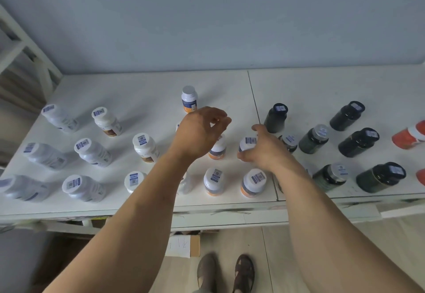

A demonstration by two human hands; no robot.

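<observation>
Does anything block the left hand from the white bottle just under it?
Nothing visible does. The left hand hangs right over that white bottle, fingers loosely curled; the right hand grips the neighbouring bottle.

Rear wall (207, 17): plain, pale blue-grey, matte, meeting the counter (322, 86) along a straight line. Counter: white, in two panels with a dark seam (254, 99) running front to back; front edge (230, 215) shows scuffed, chipped paint. Far left: white-painted frame (25, 46) with slanted members, standing against the wall, detail blurred. Floor (287, 258): pale beige, thin joint lines. Under the counter: cardboard box (195, 244) with a white paper sheet (179, 245) stuck to its face. Light: soft, diffuse, cool; shadows on the counter faint and short.
</observation>
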